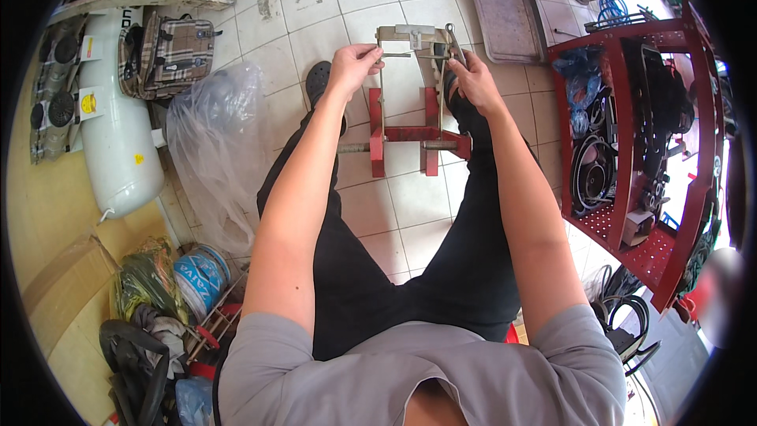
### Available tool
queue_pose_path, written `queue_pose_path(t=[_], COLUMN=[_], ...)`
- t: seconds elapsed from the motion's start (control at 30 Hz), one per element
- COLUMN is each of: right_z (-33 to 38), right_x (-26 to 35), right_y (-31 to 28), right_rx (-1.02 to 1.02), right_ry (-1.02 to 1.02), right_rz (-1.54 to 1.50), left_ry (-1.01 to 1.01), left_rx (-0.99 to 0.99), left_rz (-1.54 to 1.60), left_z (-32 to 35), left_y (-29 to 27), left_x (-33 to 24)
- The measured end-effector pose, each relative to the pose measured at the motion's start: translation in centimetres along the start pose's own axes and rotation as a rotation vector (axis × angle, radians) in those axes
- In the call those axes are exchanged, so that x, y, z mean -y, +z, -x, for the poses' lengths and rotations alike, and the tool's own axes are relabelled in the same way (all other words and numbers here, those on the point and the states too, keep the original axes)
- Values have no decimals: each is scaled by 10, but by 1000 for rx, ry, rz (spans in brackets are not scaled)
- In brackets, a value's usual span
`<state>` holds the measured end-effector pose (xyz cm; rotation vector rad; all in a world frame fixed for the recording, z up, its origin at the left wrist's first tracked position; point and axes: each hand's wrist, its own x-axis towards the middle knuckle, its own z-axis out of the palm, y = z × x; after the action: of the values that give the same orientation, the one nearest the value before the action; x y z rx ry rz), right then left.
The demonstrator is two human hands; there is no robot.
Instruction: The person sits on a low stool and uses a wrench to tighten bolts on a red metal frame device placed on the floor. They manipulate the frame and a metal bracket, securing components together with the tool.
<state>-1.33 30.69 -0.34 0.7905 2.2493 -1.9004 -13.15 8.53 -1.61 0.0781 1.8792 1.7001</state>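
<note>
Between my feet stands a red metal stand (pixel 404 134), and a narrow metal frame (pixel 392 34) with a crosspiece at its far end rises over it. At the frame's left side my left hand (pixel 355 69) pinches a thin metal rod (pixel 397 54) that points right. My right hand (pixel 475 85) is at the frame's right side, its fingers closed round a combination wrench (pixel 453 38) whose ring end points away from me. Another thin rod reaches from the frame toward the right fingers; whether they touch it I cannot tell.
A grey metal tray (pixel 544 43) lies on the tiles at the far right, near a red rack (pixel 561 122) with hoses and parts. On the left are a white tank (pixel 118 138), a plaid bag (pixel 183 55), see-through plastic sheeting (pixel 217 142) and a blue bucket (pixel 199 274).
</note>
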Motion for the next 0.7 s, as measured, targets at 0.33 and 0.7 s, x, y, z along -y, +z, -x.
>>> queue_pose_path(t=[0.33,0.7], right_z=[5,-4], right_x=[8,3], right_y=[-1,0], right_rx=[-88,38], right_ry=[229,252], right_rz=[-299,-317], left_ry=[97,0], left_rx=[-89,-58], left_rz=[-663,-759], left_z=[8,2], left_y=[6,16], left_x=[1,-3])
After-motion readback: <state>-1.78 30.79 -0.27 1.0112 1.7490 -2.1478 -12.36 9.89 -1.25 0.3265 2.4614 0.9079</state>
